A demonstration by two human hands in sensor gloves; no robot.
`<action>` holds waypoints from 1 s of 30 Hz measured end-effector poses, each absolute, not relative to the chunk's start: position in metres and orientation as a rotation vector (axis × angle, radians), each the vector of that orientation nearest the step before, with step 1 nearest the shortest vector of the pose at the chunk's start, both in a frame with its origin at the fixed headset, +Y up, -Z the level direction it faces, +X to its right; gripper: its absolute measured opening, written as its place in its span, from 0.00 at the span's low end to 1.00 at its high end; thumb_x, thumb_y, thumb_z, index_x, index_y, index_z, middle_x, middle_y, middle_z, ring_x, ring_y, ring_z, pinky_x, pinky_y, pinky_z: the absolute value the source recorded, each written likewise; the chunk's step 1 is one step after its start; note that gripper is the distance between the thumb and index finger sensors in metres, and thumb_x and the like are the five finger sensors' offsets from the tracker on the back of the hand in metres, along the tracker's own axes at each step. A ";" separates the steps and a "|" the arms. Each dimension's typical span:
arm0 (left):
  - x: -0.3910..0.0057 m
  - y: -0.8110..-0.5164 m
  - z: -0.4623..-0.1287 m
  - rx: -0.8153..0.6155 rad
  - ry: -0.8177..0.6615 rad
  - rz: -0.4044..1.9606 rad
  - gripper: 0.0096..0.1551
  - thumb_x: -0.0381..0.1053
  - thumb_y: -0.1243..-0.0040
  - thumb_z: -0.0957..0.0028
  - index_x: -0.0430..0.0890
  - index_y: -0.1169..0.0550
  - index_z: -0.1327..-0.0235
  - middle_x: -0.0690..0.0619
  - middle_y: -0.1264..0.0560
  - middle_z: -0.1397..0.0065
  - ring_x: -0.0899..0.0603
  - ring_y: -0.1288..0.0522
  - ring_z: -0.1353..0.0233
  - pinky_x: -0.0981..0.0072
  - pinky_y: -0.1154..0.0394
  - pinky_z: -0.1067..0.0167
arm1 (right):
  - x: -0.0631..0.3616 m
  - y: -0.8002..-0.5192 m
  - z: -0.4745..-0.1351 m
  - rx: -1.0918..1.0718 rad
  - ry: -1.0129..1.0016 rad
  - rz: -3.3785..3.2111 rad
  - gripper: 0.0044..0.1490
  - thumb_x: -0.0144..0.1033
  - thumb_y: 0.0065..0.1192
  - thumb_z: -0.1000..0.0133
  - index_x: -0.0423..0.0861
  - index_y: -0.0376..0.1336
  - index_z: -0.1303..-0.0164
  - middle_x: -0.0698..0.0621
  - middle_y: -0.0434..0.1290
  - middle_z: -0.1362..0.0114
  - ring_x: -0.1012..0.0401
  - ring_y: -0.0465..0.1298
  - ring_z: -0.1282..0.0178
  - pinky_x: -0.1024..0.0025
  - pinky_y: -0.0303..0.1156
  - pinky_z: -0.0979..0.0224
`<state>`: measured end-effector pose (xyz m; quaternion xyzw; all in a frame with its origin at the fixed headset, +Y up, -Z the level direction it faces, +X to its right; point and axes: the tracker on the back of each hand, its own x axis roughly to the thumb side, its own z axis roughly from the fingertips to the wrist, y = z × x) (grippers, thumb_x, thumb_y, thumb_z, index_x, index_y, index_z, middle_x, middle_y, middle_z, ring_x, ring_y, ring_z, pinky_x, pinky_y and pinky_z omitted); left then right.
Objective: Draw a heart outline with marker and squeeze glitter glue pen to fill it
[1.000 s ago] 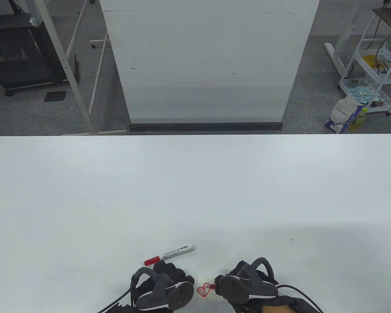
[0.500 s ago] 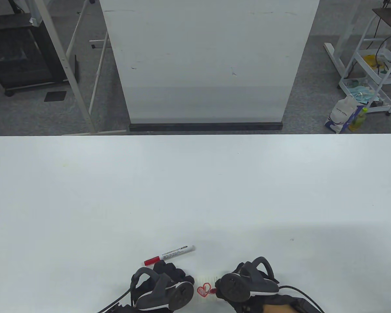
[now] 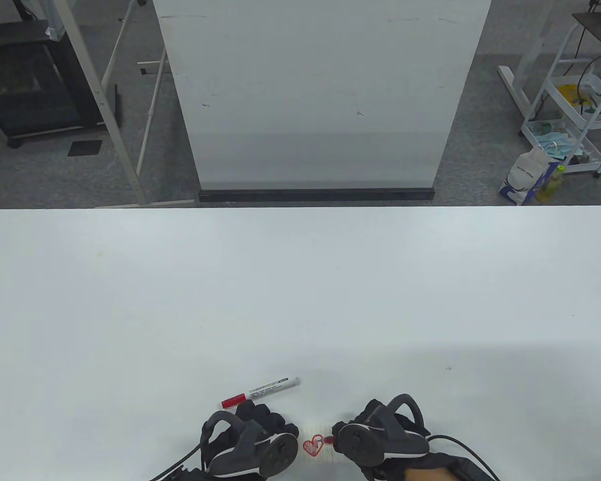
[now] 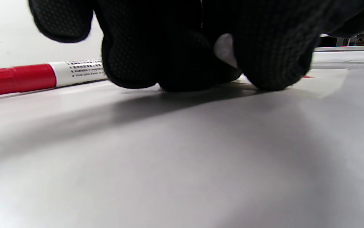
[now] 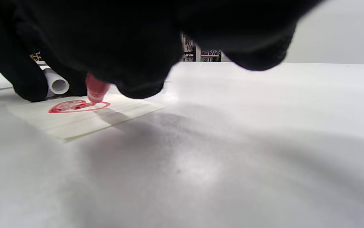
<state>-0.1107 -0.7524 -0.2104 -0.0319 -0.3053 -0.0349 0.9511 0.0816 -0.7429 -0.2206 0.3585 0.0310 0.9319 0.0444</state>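
A small red heart (image 3: 313, 447) is drawn on a slip of paper (image 3: 316, 430) at the table's near edge, between my hands. My right hand (image 3: 345, 432) grips a glitter glue pen (image 3: 326, 440). In the right wrist view its pink nozzle (image 5: 96, 88) touches the right side of the heart (image 5: 74, 106), whose left part is filled with shiny red. My left hand (image 3: 275, 427) rests with curled fingers at the paper's left edge. It holds a small white tube-shaped cap (image 5: 57, 85), which also shows between the fingers (image 4: 224, 50). The capped marker (image 3: 260, 391), white with a red cap, lies just beyond my left hand.
The white table (image 3: 300, 300) stretches far ahead and to both sides. Behind its far edge stands a white board (image 3: 320, 100). A white rack (image 3: 576, 100) with bags is on the floor at the right.
My right hand has shifted slightly, moving the pen's nozzle a little over the heart's right side. My left hand and the marker have stayed still.
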 end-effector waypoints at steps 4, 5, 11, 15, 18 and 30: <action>-0.111 -0.752 -0.210 -0.065 -0.621 -0.071 0.25 0.60 0.30 0.53 0.54 0.17 0.44 0.53 0.16 0.44 0.40 0.19 0.41 0.33 0.32 0.33 | 0.082 -0.743 -0.221 1.141 0.208 2.789 0.27 0.48 0.68 0.56 0.45 0.80 0.57 0.56 0.83 0.83 0.62 0.80 0.89 0.61 0.81 0.46; -0.111 -0.752 -0.210 -0.065 -0.621 -0.071 0.25 0.60 0.30 0.53 0.54 0.17 0.44 0.53 0.16 0.44 0.40 0.19 0.41 0.33 0.32 0.33 | 0.082 -0.743 -0.220 1.140 0.202 2.792 0.27 0.48 0.68 0.56 0.45 0.80 0.57 0.56 0.83 0.83 0.62 0.80 0.89 0.61 0.81 0.46; -0.111 -0.752 -0.210 -0.065 -0.621 -0.070 0.25 0.60 0.30 0.53 0.54 0.17 0.44 0.53 0.16 0.44 0.40 0.19 0.41 0.33 0.32 0.33 | 0.081 -0.743 -0.221 1.113 0.113 2.834 0.27 0.48 0.68 0.56 0.45 0.80 0.57 0.57 0.83 0.83 0.62 0.80 0.89 0.61 0.81 0.46; -0.111 -0.753 -0.211 -0.065 -0.621 -0.070 0.25 0.60 0.30 0.53 0.54 0.17 0.44 0.53 0.16 0.44 0.40 0.19 0.42 0.33 0.32 0.33 | 0.080 -0.745 -0.220 1.143 0.203 2.781 0.27 0.48 0.68 0.56 0.45 0.80 0.57 0.56 0.83 0.83 0.61 0.80 0.89 0.61 0.81 0.46; -0.111 -0.753 -0.211 -0.065 -0.621 -0.069 0.25 0.60 0.30 0.53 0.54 0.17 0.44 0.53 0.16 0.44 0.40 0.19 0.42 0.33 0.32 0.33 | 0.080 -0.743 -0.220 1.125 0.093 2.849 0.27 0.48 0.68 0.56 0.45 0.80 0.57 0.57 0.83 0.83 0.62 0.80 0.89 0.61 0.81 0.46; -0.111 -0.752 -0.211 -0.066 -0.621 -0.069 0.25 0.60 0.30 0.54 0.54 0.17 0.44 0.53 0.16 0.44 0.40 0.19 0.42 0.33 0.32 0.33 | 0.080 -0.744 -0.219 1.129 0.060 2.868 0.27 0.48 0.67 0.56 0.45 0.79 0.56 0.56 0.83 0.82 0.62 0.80 0.89 0.61 0.81 0.46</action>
